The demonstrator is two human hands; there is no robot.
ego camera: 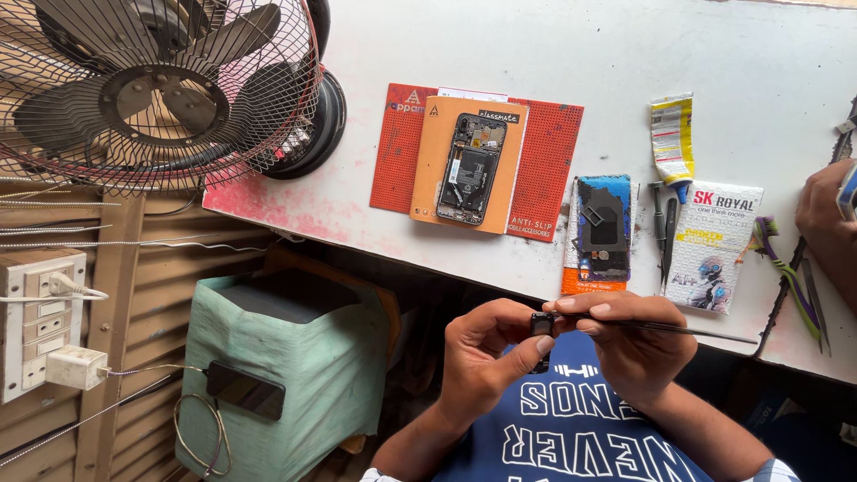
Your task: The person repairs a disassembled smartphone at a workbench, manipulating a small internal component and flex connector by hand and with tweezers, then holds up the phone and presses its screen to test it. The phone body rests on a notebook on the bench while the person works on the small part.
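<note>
While the left hand [482,353] pinches a small dark square part [541,324] between thumb and fingertips, just below the white worktable's [625,54] near edge, the right hand [625,344] is closed around thin metal tweezers [678,329] whose tip meets that part. On the table, an opened phone [471,168] lies on an orange booklet [437,170] set over a red mat [549,170]. Nearby rest a blue back cover [603,223], a glue tube [672,134] and a printed packet [714,245]. Another person's hand [826,232] shows at the right edge. A wire-guarded fan [152,89] stands at the left.
</note>
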